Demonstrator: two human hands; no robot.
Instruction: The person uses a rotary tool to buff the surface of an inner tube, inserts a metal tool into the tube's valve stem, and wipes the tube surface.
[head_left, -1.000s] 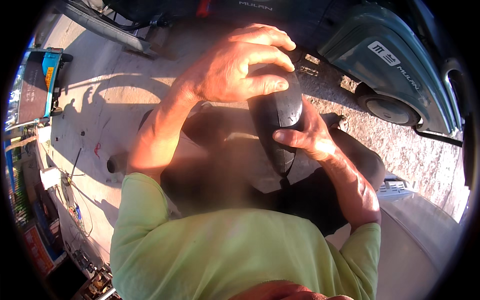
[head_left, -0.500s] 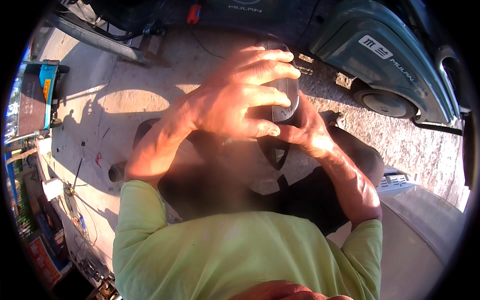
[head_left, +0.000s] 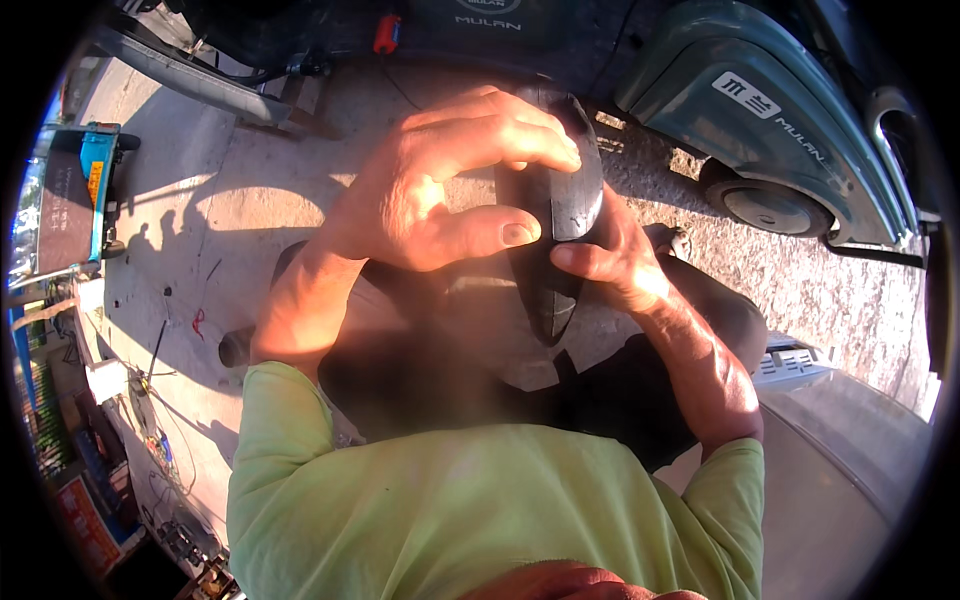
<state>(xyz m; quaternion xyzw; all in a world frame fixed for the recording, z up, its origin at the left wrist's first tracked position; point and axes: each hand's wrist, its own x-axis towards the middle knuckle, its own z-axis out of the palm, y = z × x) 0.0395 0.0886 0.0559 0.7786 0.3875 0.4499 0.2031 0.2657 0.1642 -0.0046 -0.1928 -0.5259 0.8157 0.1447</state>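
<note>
An elongated black curved part [head_left: 575, 200] with a smooth greyish face stands between my hands, tapering to a dark point at its lower end. I cannot make out its exact kind. My right hand [head_left: 622, 262] grips it from the right, thumb on the near side and the other fingers mostly hidden behind it. On the left, my left hand [head_left: 440, 180] is spread, thumb stretched out and apart from the fingers. Its fingertips reach over the part's upper face; whether they press on it I cannot tell.
A dark green scooter body [head_left: 740, 110] with a wheel [head_left: 770, 207] stands at far right. A red-orange object [head_left: 387, 34] hangs at the top. At left are a blue-framed cart [head_left: 95, 190] and scattered tools. A translucent grey cover [head_left: 830, 450] lies at lower right.
My left hand has lifted and drawn left, its thumb parting from the right thumb, exposing more of the black part. My right hand keeps its grip in nearly the same place.
</note>
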